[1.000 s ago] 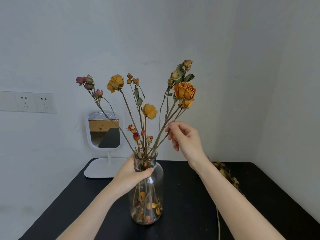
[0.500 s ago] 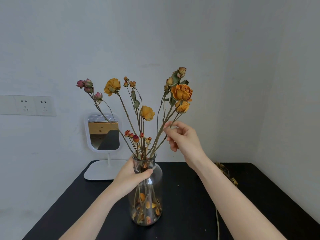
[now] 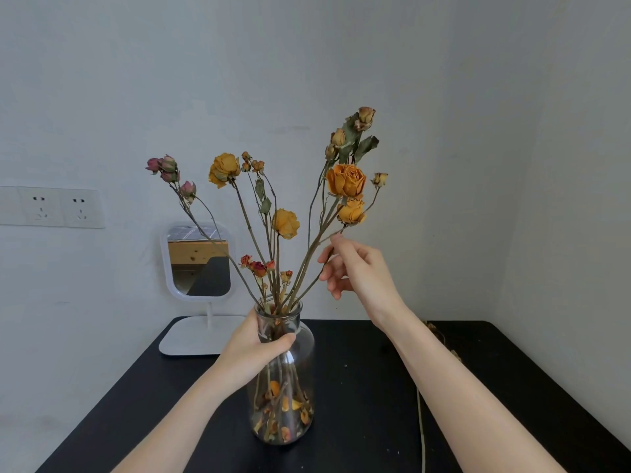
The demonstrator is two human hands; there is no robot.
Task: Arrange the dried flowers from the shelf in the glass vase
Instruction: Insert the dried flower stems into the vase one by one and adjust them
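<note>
A clear glass vase stands on the black table, with several dried rose stems fanning out of its neck. Orange roses lean right, a yellow rose and pink buds lean left. Loose petals lie in the vase's bottom. My left hand grips the vase's neck from the left. My right hand pinches the stem just below the orange roses between thumb and forefinger.
A small white mirror on a stand sits at the table's back left corner. More dried stems lie on the table behind my right forearm. Wall sockets are at the left. Walls close in at back and right.
My right hand has shifted up the orange-rose stem and spread that branch out to the right. My left hand has kept its grip on the vase's neck.
</note>
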